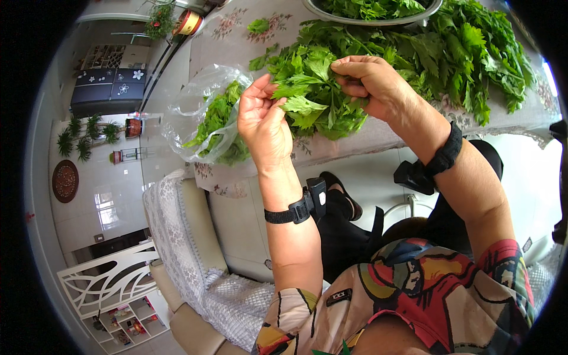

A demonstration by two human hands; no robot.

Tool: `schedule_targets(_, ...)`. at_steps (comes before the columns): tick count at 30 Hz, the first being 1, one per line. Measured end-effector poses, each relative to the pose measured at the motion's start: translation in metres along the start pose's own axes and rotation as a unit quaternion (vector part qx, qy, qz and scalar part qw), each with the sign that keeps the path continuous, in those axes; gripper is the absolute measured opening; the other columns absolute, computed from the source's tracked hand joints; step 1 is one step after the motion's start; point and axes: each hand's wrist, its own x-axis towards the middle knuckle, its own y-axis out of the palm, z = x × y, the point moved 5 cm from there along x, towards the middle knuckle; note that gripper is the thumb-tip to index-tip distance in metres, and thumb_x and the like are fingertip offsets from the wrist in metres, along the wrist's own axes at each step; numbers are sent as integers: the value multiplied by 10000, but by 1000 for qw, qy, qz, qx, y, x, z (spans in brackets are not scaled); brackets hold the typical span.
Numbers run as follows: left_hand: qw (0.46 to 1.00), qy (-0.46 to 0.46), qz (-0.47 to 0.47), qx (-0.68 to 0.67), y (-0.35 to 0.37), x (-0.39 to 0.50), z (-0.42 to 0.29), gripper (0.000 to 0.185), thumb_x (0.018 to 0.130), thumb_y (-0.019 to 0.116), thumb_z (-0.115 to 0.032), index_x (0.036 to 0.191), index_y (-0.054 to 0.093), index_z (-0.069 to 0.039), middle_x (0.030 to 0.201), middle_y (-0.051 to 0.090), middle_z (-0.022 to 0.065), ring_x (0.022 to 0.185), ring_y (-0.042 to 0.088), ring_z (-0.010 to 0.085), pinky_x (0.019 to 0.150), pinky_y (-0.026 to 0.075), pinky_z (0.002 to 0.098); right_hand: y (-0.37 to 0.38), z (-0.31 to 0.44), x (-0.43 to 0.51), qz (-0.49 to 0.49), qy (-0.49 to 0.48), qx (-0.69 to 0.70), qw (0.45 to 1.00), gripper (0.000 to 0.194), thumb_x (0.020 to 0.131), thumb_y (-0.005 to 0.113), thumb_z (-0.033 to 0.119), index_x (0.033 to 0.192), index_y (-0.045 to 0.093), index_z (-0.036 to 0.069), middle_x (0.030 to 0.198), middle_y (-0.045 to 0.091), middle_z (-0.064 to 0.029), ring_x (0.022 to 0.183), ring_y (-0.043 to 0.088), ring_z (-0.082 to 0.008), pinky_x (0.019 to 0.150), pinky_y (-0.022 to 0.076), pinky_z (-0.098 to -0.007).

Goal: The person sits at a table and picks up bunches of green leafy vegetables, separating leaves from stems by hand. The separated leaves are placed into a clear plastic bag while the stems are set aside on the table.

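My left hand (265,120) pinches the tip of a green leaf (302,105) between thumb and fingers, palm turned up. To its right, my right hand (370,84) holds the same leafy sprig (320,66) near its upper part, thumb and index finger together. Beneath both hands lies a heap of leafy celery-like greens (341,126) on a table with a floral cloth. A clear plastic bag (177,128) with more leaves (217,115) inside lies left of my left hand.
A metal basin (377,21) of greens stands at the table's far side. A large bunch of leafy stalks (479,57) covers the right part of the floral tablecloth (213,49). A sofa (199,230) with a lace cover is at the lower left.
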Motion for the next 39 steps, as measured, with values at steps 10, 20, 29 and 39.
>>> schedule_targets(10,998,-17,0,-60,-10,4,6,416,779,529,183,1166,550,33,1035,605,99,943,569,149,886,481,283,0,-2,1,-21,5,-7,1000,62,859,636,63,841,584,35,700,563,-47,427,330,-42,387,235,-190)
schedule_targets(20,991,-64,-75,-89,-23,7,17,351,783,580,158,1106,574,22,998,622,106,901,603,166,822,512,292,-6,7,0,-56,-40,-84,994,85,853,640,118,817,587,63,697,599,-28,465,384,-55,483,358,-251)
schedule_targets(29,989,-56,-138,-21,-37,6,15,310,799,596,127,1094,578,31,1030,622,122,901,601,164,803,506,274,-15,24,-9,-94,-119,-164,975,196,865,624,108,1003,567,-19,745,620,-81,477,409,-51,443,338,-207)
schedule_targets(39,870,-13,-35,492,-39,-4,9,629,860,680,-295,1293,435,90,1245,493,277,1138,515,358,962,426,425,-19,32,-36,-119,-184,-335,916,429,868,625,88,1245,466,-41,760,585,-44,505,400,-33,445,321,-191)
